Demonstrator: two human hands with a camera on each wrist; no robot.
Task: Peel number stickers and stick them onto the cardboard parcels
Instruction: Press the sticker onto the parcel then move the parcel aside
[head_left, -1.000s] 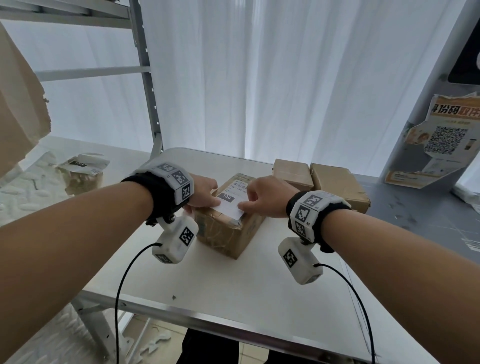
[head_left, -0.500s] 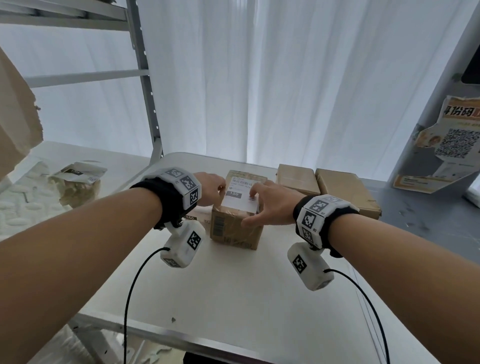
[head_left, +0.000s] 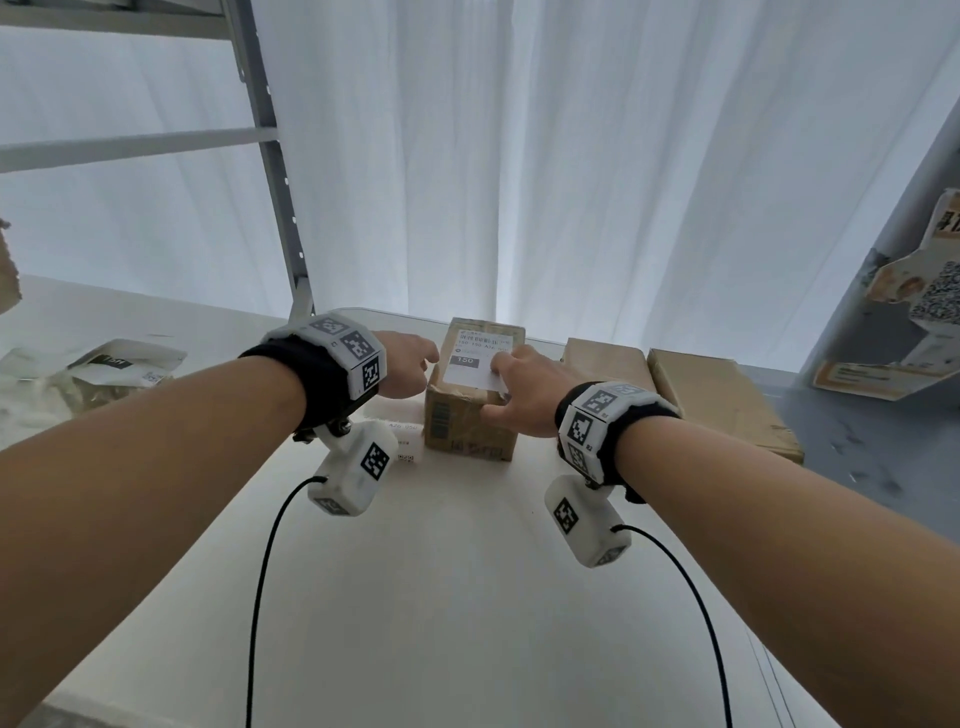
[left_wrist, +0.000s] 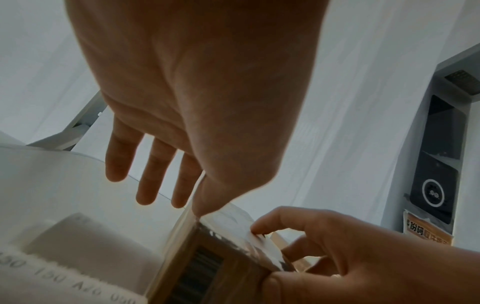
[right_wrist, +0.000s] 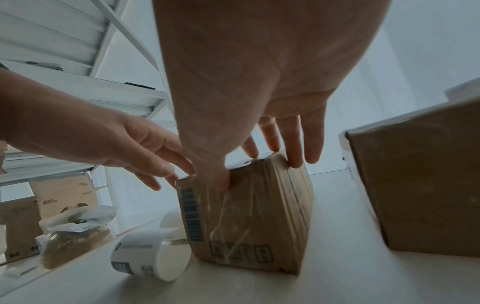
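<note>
1. You are holding the small taped cardboard parcel (head_left: 470, 402) with your right hand (head_left: 524, 397): the thumb is pressing its near face and the straight fingers are lying over the white number sticker (head_left: 478, 361) on its top. The sticker is sitting on the parcel's top face, reading 150.
2. Your left hand (head_left: 410, 364) is hovering just left of the parcel, fingers relaxed and spread, holding nothing; only a fingertip (left_wrist: 200, 211) seems to be touching the top left edge.
3. Risk: the sticker's near corner is looking slightly proud of the parcel edge, so I judge it could lift or crease if you are pressing unevenly.
4. Risk: the clear tape on the parcel is looking slick and wrinkled, so the sticker may be bonding poorly there.
5. Risk: the label roll (right_wrist: 153, 254) is lying on its side just left of the parcel; a nudge from your left wrist could send it rolling.
6. The white table (head_left: 441, 597) is carrying two more cardboard boxes (head_left: 722, 395) right of the parcel.
7. Behind the parcel white curtains (head_left: 571, 156) are hanging; a metal shelving rack (head_left: 275, 156) is standing to its left, with a bagged parcel (head_left: 111, 376) on it.
</note>
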